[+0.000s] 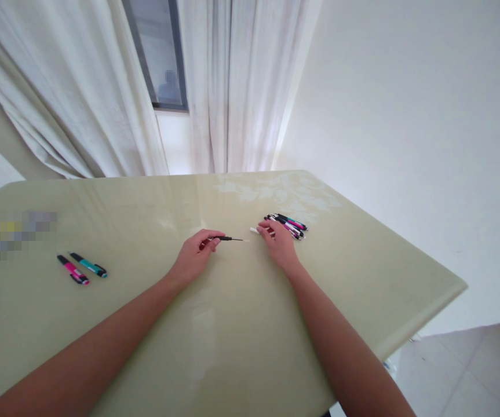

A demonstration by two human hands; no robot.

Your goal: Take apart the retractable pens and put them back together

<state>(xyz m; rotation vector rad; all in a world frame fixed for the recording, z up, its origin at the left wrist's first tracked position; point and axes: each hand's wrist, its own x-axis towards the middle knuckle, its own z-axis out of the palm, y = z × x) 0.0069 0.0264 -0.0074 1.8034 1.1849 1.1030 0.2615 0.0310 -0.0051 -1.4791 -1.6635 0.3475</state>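
My left hand (196,255) is closed in a pinch on a black pen part (224,238), from which a thin dark refill points right. Between the fingers of my right hand (279,243) is a white pen barrel (254,230), its left end facing the refill. A short gap separates the two parts. Just beyond my right hand lies a pile of several pens (292,222) in black, pink, teal and white, partly hidden by the hand. Off to the left, a pink and black pen (73,270) rests beside a teal and black pen (88,264).
Both forearms reach over a glossy pale table (232,347) with a white floral pattern at its far right. A blurred-out item (10,234) lies at the left edge. Curtains (250,87) and a window stand behind the table, and a white wall (406,116) is on the right.
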